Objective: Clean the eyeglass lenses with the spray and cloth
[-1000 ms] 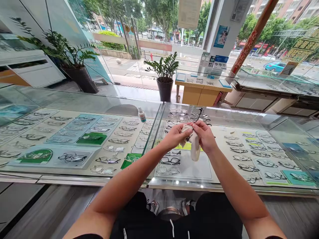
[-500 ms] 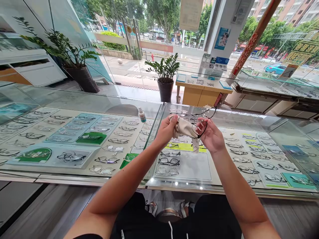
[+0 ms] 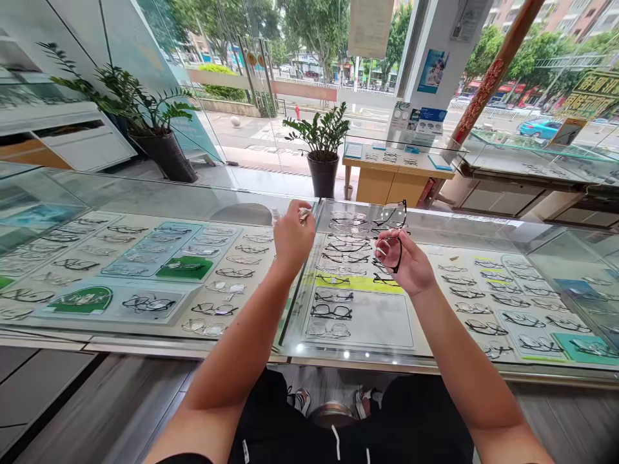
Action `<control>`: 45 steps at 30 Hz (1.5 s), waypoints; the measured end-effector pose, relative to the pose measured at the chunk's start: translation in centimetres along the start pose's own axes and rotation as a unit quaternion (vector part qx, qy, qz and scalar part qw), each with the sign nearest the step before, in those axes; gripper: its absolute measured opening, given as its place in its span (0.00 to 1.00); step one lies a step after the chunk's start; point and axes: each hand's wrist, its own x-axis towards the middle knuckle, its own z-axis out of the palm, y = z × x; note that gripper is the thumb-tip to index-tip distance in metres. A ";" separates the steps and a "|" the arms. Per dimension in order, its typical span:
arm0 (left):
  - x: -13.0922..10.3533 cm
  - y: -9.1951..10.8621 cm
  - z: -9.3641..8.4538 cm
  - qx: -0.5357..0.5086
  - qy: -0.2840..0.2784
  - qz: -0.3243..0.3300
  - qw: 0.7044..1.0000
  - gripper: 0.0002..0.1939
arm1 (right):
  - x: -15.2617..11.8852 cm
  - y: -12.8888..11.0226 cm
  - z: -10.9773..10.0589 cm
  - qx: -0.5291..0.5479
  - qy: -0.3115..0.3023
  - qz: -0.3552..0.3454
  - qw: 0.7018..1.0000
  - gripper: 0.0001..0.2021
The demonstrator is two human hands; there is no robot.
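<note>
My left hand (image 3: pixel 294 237) is over the glass counter, its fingers curled round a crumpled pale cloth (image 3: pixel 304 214), of which only a small part shows. Just beside its fingers is the small white bottle (image 3: pixel 275 217), partly hidden by the hand; whether they touch is unclear. In my right hand (image 3: pixel 413 265) is a pair of dark-framed glasses (image 3: pixel 404 214), gripped at the lower lens, with the other lens pointing up. Rows of glasses (image 3: pixel 331 312) lie beneath the counter's glass top.
The glass display counter (image 3: pixel 290 358) spans the view, with more frames at left and right. Beyond it stand a potted plant (image 3: pixel 323 174) and a wooden display table (image 3: pixel 387 183). A leaning plant pot (image 3: pixel 167 154) is at the back left.
My left hand has moved left, away from the glasses, taking the cloth with it to beside the bottle. My right hand still holds the glasses, now turned more upright.
</note>
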 end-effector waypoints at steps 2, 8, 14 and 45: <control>0.5 -0.7 0.0 0.121 -0.102 -0.033 0.987 0.11 | 0.1 0.1 -0.2 -0.015 -0.005 0.000 1.000 0.10; 1.0 -2.4 0.8 0.254 -0.267 -0.114 0.923 0.21 | 0.2 0.4 -0.4 -0.053 -0.017 -0.007 0.998 0.10; 0.6 -2.4 1.5 0.166 -0.105 0.009 0.980 0.25 | -0.1 0.1 -0.1 -0.055 -0.052 0.016 0.997 0.12; -3.3 2.0 3.0 -0.273 -0.156 0.164 0.935 0.35 | 0.5 -1.5 -0.8 -0.213 -0.129 0.059 0.967 0.29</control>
